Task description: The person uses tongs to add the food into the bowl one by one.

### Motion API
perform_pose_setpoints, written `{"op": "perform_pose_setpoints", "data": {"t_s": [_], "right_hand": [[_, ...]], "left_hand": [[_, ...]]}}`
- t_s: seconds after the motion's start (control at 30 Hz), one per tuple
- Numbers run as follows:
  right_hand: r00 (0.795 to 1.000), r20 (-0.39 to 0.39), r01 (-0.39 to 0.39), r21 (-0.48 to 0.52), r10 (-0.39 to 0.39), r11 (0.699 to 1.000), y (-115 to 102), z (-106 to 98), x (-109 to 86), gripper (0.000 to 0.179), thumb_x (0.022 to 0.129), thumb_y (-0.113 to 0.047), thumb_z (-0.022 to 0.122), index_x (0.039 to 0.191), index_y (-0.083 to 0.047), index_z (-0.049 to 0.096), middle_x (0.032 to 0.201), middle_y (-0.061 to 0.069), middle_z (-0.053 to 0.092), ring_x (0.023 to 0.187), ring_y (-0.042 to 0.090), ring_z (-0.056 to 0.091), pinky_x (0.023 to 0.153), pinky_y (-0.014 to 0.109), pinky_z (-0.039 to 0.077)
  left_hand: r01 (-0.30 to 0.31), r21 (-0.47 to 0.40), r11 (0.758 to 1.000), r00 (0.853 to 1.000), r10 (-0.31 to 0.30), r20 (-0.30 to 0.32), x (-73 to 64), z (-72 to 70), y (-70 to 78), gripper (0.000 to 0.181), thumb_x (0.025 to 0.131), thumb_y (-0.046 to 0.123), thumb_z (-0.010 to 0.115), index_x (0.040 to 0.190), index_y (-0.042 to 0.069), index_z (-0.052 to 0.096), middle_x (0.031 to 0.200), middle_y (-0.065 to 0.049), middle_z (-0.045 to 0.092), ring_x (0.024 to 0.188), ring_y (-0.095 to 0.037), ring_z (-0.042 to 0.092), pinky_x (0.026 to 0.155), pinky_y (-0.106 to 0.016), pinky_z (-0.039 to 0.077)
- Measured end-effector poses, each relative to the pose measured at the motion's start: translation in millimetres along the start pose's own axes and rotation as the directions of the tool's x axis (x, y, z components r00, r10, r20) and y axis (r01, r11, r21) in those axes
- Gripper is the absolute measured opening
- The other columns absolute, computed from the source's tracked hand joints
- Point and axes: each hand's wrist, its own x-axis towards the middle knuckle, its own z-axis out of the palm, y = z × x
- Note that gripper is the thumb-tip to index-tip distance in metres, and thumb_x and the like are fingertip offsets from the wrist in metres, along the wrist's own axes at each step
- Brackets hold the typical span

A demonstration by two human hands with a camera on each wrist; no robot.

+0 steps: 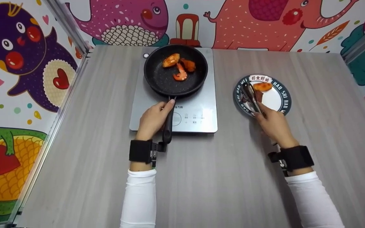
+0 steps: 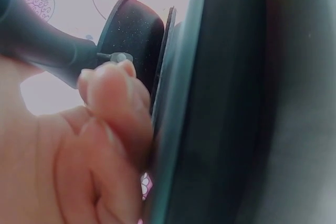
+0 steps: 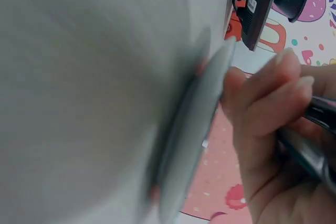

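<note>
My left hand (image 1: 154, 118) grips the black handle (image 1: 168, 128) of a speckled frying pan (image 1: 160, 83). In the pan lie a shrimp (image 1: 181, 74), a glossy orange-brown piece (image 1: 171, 60) and a darker orange piece (image 1: 188, 65). Metal tongs (image 1: 249, 91) are held in my right hand (image 1: 274, 124), close over the left side of a round plate (image 1: 276, 103) with a dark lettered rim. On that plate, an orange-brown piece (image 1: 262, 86) with dark spots lies by a flat brown piece (image 1: 259, 96). The tongs partly cover the food there, and I cannot tell whether their tips hold any.
Under the pan is a silver induction cooker (image 1: 201, 125) with touch controls on its front. Both stand on a grey wood-grain table (image 1: 201, 177). Walls with cartoon animals (image 1: 261, 28) border the table at the back and left.
</note>
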Motion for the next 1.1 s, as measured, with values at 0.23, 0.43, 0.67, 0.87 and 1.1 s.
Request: {"op": "perform_pose_setpoints", "data": {"t_s": [0.23, 0.43, 0.67, 0.87, 1.1], "right_hand": [[0.998, 0.022, -0.06, 0.219, 0.056, 0.974, 5.8, 3.7, -3.3, 0.043, 0.092, -0.031, 0.049, 0.131, -0.016, 0.045, 0.069, 0.014, 0.059, 0.038, 0.025, 0.053, 0.033, 0.031, 0.041], [0.993, 0.071, -0.116, 0.342, 0.097, 0.933, 3.4, 3.7, -4.7, 0.045, 0.092, -0.034, 0.049, 0.134, -0.019, 0.041, 0.074, 0.018, 0.059, 0.041, 0.025, 0.054, 0.034, 0.032, 0.041], [0.98, 0.126, -0.195, 0.474, 0.152, 0.859, -26.1, -5.9, -11.6, 0.046, 0.093, -0.024, 0.049, 0.135, -0.011, 0.038, 0.076, 0.022, 0.057, 0.04, 0.018, 0.051, 0.041, 0.035, 0.045], [0.975, 0.157, -0.223, 0.638, 0.158, 0.737, -32.0, -7.3, -6.6, 0.048, 0.093, -0.021, 0.049, 0.137, -0.009, 0.034, 0.073, 0.016, 0.056, 0.041, 0.016, 0.048, 0.039, 0.033, 0.044], [0.989, 0.116, -0.15, 0.822, 0.096, 0.549, -40.2, -6.8, 0.5, 0.048, 0.091, -0.019, 0.053, 0.135, -0.009, 0.038, 0.068, 0.013, 0.054, 0.039, 0.015, 0.047, 0.034, 0.027, 0.039]], "left_hand": [[-0.011, 0.029, 1.0, 1.0, 0.012, -0.013, 3.1, -1.0, 2.3, 0.066, 0.075, 0.078, 0.026, 0.089, 0.022, 0.057, 0.071, -0.004, 0.054, 0.059, -0.022, 0.051, 0.054, -0.034, 0.038], [0.008, 0.015, 1.0, 1.0, -0.008, -0.001, 2.4, -1.1, 1.7, 0.066, 0.074, 0.079, 0.026, 0.089, 0.022, 0.056, 0.07, -0.004, 0.054, 0.056, -0.021, 0.051, 0.052, -0.034, 0.039], [-0.016, 0.015, 1.0, 1.0, 0.016, -0.011, 0.8, 0.8, -0.4, 0.064, 0.076, 0.077, 0.028, 0.085, 0.021, 0.057, 0.065, -0.005, 0.052, 0.05, -0.021, 0.05, 0.049, -0.034, 0.039], [-0.014, 0.013, 1.0, 1.0, 0.014, -0.008, 0.0, 0.3, -0.5, 0.064, 0.076, 0.077, 0.028, 0.083, 0.02, 0.056, 0.066, -0.004, 0.051, 0.052, -0.021, 0.05, 0.051, -0.034, 0.038], [-0.002, -0.01, 1.0, 1.0, 0.002, -0.002, -1.2, -0.8, 0.3, 0.064, 0.075, 0.078, 0.029, 0.08, 0.019, 0.054, 0.063, -0.004, 0.052, 0.049, -0.02, 0.049, 0.049, -0.034, 0.038]]}}
